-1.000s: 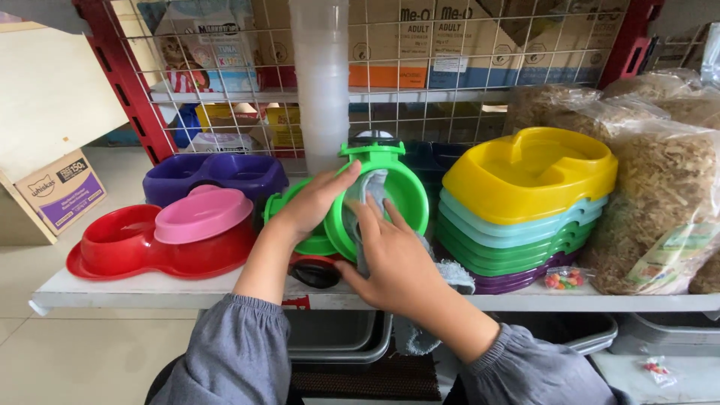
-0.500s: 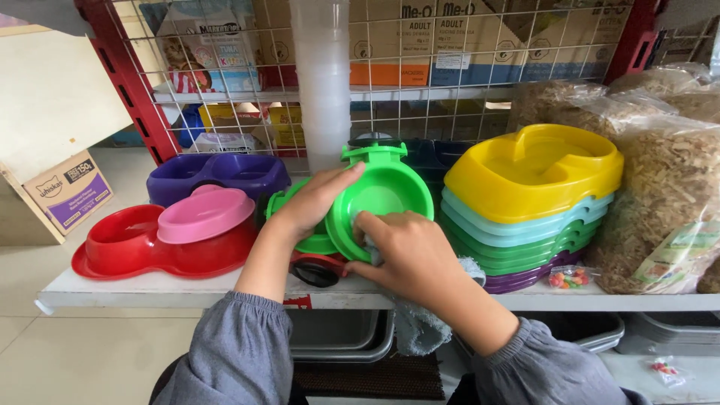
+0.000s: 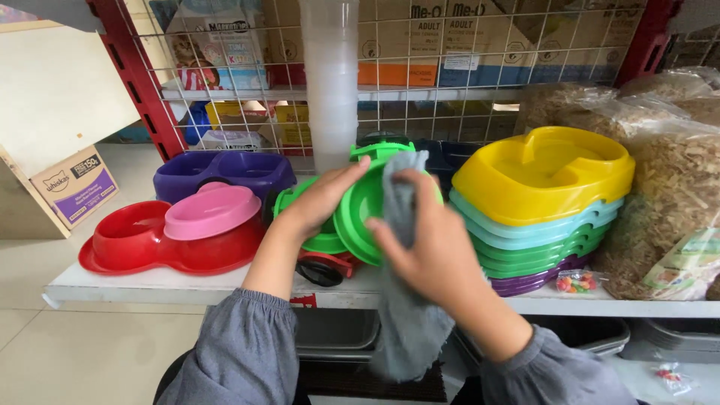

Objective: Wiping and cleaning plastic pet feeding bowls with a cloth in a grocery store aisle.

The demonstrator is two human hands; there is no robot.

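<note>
A green plastic pet bowl (image 3: 364,217) is held up on edge just above the white shelf (image 3: 150,285), its hollow side turned toward the person. The left hand (image 3: 322,199) grips its left rim, fingers spread along the top edge. The right hand (image 3: 431,247) is closed around a grey cloth (image 3: 405,300), pressing it against the bowl's right side; the cloth drapes up over the rim and hangs down below the shelf edge. More green bowls (image 3: 319,240) sit stacked right behind the held one. To the left, a pink bowl (image 3: 211,211) rests inside a red double dish (image 3: 127,244), with a purple double dish (image 3: 221,171) behind them. To the right stands a tall stack of double dishes (image 3: 540,217), yellow on top, then teal, green and purple. Just beside that are clear bags (image 3: 675,187) filled with wood shavings. A column of clear tubs (image 3: 330,82) rises behind the bowl.
</note>
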